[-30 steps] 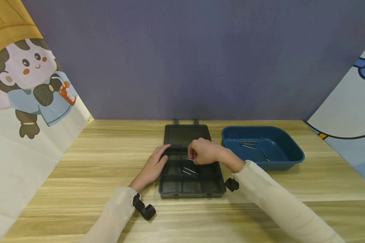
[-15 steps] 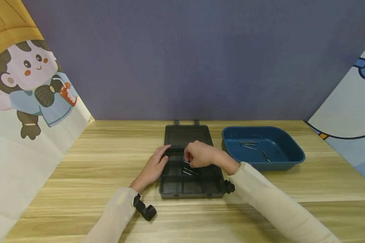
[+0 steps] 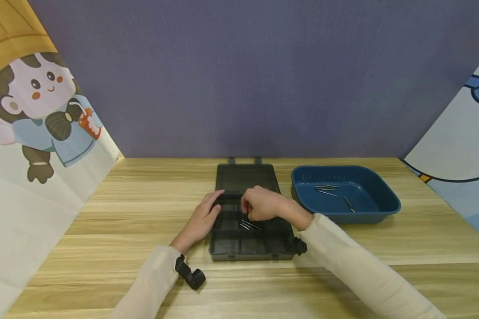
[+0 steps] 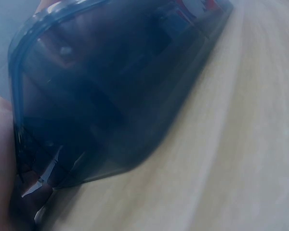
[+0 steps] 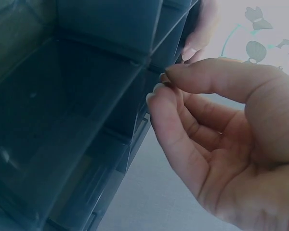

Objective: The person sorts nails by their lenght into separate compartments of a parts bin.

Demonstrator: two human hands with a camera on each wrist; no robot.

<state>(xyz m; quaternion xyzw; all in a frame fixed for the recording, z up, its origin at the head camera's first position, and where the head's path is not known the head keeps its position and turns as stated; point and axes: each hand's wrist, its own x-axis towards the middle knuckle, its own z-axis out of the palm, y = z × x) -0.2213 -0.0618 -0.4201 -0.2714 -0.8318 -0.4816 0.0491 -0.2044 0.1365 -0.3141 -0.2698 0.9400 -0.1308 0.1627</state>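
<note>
A dark translucent compartment box (image 3: 223,256) lies on the table with its lid (image 3: 245,175) folded back. My left hand (image 3: 199,219) rests along its left edge, fingers stretched toward the far corner, thumb at the rim. Over the middle compartments is my right hand (image 3: 263,204), fingers curled down. In the right wrist view, the right thumb and fingertips (image 5: 154,98) come close together, and nothing shows between them. Several thin metal nail-like rods (image 3: 249,225) lie in a middle compartment just below that hand. Through the left wrist view runs the box's side wall (image 4: 111,96).
To the right of the box stands a blue tray (image 3: 367,217) with several more thin metal rods (image 3: 325,189) in it. A purple-grey panel (image 3: 263,79) rises behind the wooden table (image 3: 151,177). Patterned cloth walls (image 3: 28,204) flank both sides.
My right hand has moved slightly left and toward me, and the rod it pinched has left its fingers. One more rod lies in the middle compartment. My left hand stays put.
</note>
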